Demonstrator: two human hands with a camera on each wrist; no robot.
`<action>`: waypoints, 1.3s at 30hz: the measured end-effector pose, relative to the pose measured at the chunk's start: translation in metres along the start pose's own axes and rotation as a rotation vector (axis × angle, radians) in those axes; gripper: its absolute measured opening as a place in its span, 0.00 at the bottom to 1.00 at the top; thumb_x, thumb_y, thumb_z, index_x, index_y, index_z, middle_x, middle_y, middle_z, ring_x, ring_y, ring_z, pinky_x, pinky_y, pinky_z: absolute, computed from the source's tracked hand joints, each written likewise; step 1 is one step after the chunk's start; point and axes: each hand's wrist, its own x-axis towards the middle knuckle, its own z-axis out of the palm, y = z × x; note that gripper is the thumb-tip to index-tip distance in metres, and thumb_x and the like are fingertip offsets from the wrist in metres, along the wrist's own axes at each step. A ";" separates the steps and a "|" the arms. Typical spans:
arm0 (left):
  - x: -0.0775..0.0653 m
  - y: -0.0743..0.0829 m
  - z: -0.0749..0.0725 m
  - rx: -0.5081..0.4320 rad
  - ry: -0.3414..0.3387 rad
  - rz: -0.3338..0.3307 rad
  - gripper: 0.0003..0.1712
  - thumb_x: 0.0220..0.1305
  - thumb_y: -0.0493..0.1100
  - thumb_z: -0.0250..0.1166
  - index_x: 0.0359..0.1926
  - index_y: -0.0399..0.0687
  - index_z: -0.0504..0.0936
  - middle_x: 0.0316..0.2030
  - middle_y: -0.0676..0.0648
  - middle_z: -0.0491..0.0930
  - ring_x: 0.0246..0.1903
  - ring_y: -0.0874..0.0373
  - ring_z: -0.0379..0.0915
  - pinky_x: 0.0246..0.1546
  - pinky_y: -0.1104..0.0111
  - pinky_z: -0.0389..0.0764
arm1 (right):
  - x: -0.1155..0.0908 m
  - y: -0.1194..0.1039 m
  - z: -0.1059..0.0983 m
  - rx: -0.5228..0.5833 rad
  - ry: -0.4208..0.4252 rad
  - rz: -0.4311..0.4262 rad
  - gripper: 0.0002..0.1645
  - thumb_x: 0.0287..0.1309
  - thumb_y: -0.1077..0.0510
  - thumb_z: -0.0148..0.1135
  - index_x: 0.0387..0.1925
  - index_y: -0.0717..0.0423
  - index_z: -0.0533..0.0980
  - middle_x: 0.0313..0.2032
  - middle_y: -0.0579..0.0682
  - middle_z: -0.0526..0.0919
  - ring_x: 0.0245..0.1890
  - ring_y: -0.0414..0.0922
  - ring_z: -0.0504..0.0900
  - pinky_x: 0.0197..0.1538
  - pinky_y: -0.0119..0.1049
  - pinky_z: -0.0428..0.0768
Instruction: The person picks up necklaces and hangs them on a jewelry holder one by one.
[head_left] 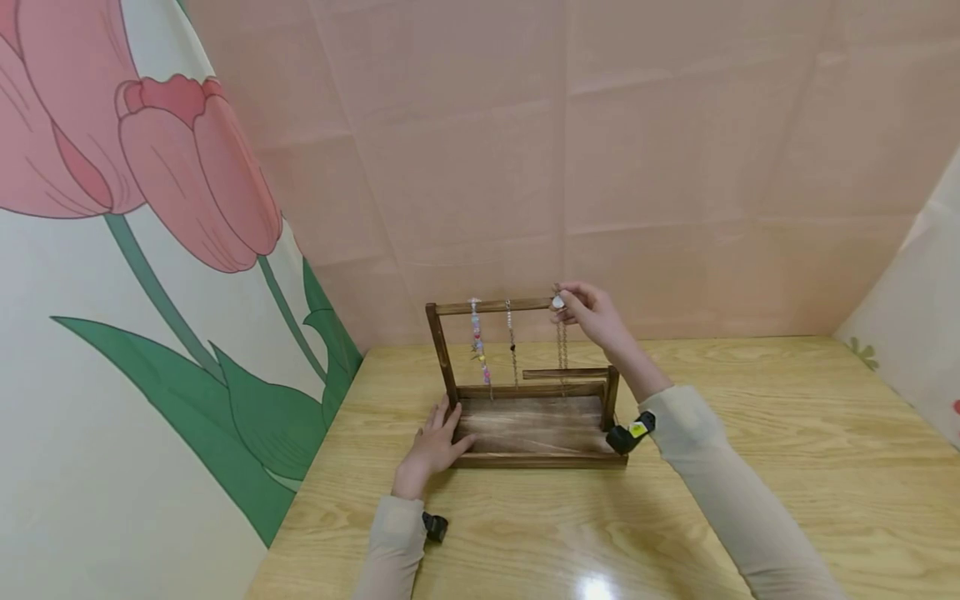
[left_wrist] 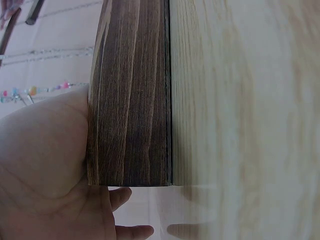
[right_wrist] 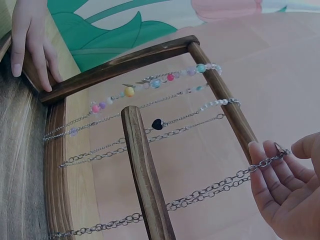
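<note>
A dark wooden jewelry stand (head_left: pixel 444 358) has a top bar, a shorter lower bar (head_left: pixel 562 374) and a tray base. At the right part of the top bar, my right hand (head_left: pixel 596 317) pinches a silver chain necklace (right_wrist: pixel 215 186) between thumb and fingers; its two strands hang down past the lower bar. A white pendant (head_left: pixel 558 302) shows by the fingertips. My left hand (head_left: pixel 431 447) rests against the base's left end, fingers extended; in the left wrist view the palm lies along the wood (left_wrist: pixel 130 100).
A colorful beaded necklace (head_left: pixel 477 337) hangs at the bar's left. Beside it hangs a chain necklace with a black heart (right_wrist: pixel 158 124). The stand is on a light wooden table (head_left: pixel 750 417), with a pink cloth backdrop (head_left: pixel 487 167) behind and a tulip-printed panel (head_left: pixel 187 375) left.
</note>
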 end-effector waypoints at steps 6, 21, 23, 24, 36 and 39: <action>-0.001 0.000 0.000 -0.009 0.005 0.005 0.39 0.68 0.59 0.49 0.72 0.47 0.49 0.72 0.41 0.36 0.70 0.39 0.35 0.59 0.35 0.51 | -0.003 -0.007 0.004 0.008 -0.013 -0.007 0.22 0.70 0.59 0.44 0.58 0.72 0.65 0.48 0.73 0.73 0.31 0.38 0.82 0.37 0.26 0.79; 0.001 -0.002 0.002 0.003 0.006 0.000 0.40 0.67 0.61 0.49 0.72 0.49 0.48 0.73 0.43 0.34 0.71 0.41 0.34 0.59 0.36 0.51 | 0.011 0.022 0.004 -0.003 -0.009 -0.033 0.24 0.69 0.53 0.46 0.58 0.67 0.67 0.49 0.66 0.75 0.33 0.41 0.83 0.43 0.39 0.80; 0.001 -0.002 0.002 0.006 0.003 -0.001 0.40 0.67 0.60 0.49 0.72 0.49 0.48 0.73 0.43 0.34 0.71 0.41 0.34 0.59 0.36 0.51 | 0.011 0.022 0.005 -0.004 -0.007 -0.031 0.24 0.69 0.53 0.46 0.58 0.66 0.68 0.48 0.65 0.76 0.32 0.40 0.83 0.45 0.45 0.80; 0.001 -0.002 0.002 0.006 0.004 0.000 0.40 0.67 0.60 0.49 0.72 0.49 0.48 0.73 0.43 0.34 0.71 0.41 0.34 0.59 0.36 0.51 | 0.010 0.022 0.006 -0.004 -0.009 -0.033 0.24 0.69 0.53 0.46 0.58 0.66 0.67 0.48 0.65 0.76 0.32 0.41 0.83 0.45 0.46 0.80; 0.002 -0.002 0.001 -0.008 0.008 0.002 0.40 0.67 0.60 0.49 0.72 0.48 0.49 0.73 0.43 0.35 0.70 0.40 0.35 0.59 0.35 0.52 | 0.009 0.025 0.011 0.049 -0.032 -0.030 0.24 0.69 0.55 0.46 0.59 0.69 0.66 0.51 0.68 0.74 0.35 0.45 0.84 0.38 0.29 0.80; 0.002 -0.003 0.002 -0.004 0.005 -0.003 0.40 0.67 0.61 0.48 0.72 0.49 0.49 0.73 0.43 0.35 0.71 0.41 0.34 0.59 0.36 0.52 | 0.008 0.027 0.012 0.053 -0.026 -0.024 0.24 0.69 0.55 0.47 0.58 0.68 0.67 0.48 0.66 0.76 0.35 0.47 0.84 0.39 0.30 0.80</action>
